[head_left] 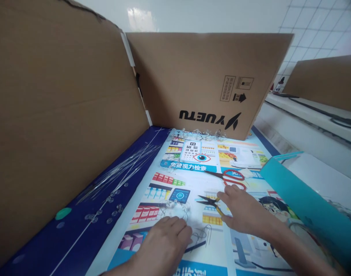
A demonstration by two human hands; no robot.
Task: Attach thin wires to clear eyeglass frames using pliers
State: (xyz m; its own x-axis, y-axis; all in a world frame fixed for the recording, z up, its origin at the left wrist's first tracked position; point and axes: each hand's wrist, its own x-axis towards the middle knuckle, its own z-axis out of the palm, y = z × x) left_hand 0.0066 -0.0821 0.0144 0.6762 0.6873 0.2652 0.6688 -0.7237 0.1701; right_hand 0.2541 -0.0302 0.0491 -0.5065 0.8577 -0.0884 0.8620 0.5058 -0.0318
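My left hand rests knuckles up on the printed mat, fingers curled over a clear wire piece with thin wire loops beside it. My right hand lies to its right, thumb and fingers closing around small black pliers with yellow handles that point left. Red-handled scissors lie just beyond my right hand, apart from it.
Cardboard walls stand at the left and back. Thin clear rods and clear beads lie on the blue strip at left. A teal box sits at right. Clear bits line the back wall's foot.
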